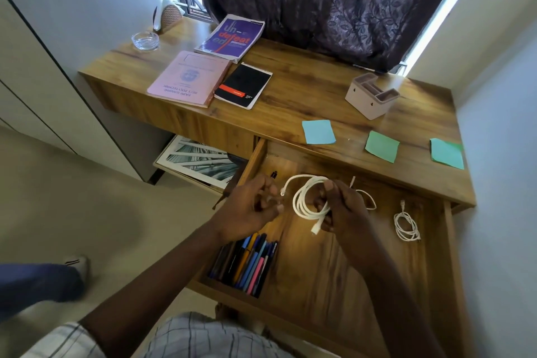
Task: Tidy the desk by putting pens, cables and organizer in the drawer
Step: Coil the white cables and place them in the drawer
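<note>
Both hands work above the drawer (334,264): right hand (344,208) grips the coiled cable (297,203), left hand (250,209) pinches its end; released slack, it could unravel.

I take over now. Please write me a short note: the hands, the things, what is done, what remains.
Right hand grips the coiled thick white cable above the open wooden drawer. Left hand curls beside its free end; grip unclear.
Done: the bundle of coloured pens and a thin white coiled cable lie in the drawer.
Left: the held cable, then the beige plastic organizer on the wooden desk.
</note>
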